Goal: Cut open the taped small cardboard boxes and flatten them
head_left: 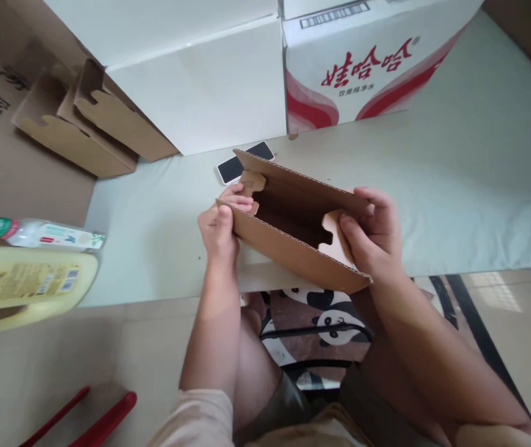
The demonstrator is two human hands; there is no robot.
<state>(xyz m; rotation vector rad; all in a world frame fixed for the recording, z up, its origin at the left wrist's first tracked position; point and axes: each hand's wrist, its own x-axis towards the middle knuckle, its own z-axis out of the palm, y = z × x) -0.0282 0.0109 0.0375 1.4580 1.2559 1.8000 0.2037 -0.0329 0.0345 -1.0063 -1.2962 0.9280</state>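
Between my two hands is a brown cardboard box (288, 245), tilted, with its top open toward me and its inside dark. My left hand (223, 223) grips the box's left end, thumb on the near wall and fingers by the left end flap. At the right end, my right hand (377, 233) is closed on the box, its thumb pressing the notched end flap and its fingers behind the far wall. Just behind the box, a white device with two dark panels (246, 162) lies on the pale green cloth, partly covered by the box.
Two similar cardboard boxes (107, 121) stand at the left, beside a large brown carton (60, 192). White cartons (200, 93) line the back, one with red lettering (367, 68). A plastic bottle (25, 231) and a yellow jug (32, 282) are at the left edge.
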